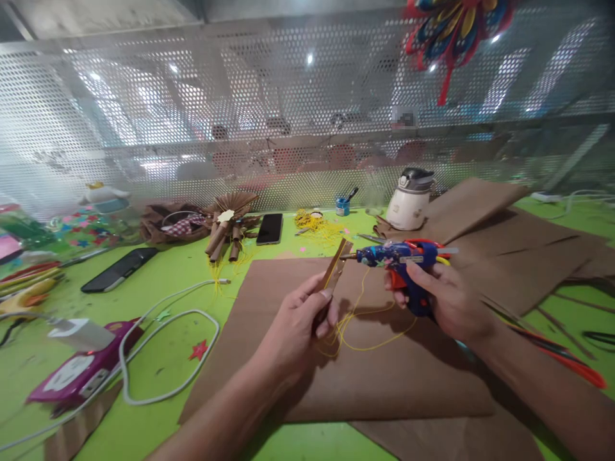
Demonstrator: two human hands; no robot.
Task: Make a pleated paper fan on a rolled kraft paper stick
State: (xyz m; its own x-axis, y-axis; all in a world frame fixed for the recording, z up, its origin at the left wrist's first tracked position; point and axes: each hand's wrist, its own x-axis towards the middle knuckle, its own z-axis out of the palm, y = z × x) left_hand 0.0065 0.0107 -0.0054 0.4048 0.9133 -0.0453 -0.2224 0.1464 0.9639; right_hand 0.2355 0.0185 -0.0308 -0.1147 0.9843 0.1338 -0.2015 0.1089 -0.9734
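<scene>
My left hand (307, 314) is closed round a narrow folded strip of brown paper (335, 266), held up at a slant. In my right hand (446, 298) is a blue glue gun (384, 255) with a red trigger and a clear glue stick at its back end. The gun's nozzle points left and meets, or nearly meets, the strip near its upper end; I cannot tell whether they touch. Yellow thread (365, 347) loops down from the strip. Below both hands lies a large brown paper sheet (273, 384).
Behind are rolled paper pieces (225, 234), a phone (270, 229), tangled yellow thread (312, 221), a blue jar (342, 206) and a white bottle (408, 203). Stacked brown paper (523, 262) lies right. At left are a purple power strip (79, 374), a white cable (168, 401) and another phone (120, 269).
</scene>
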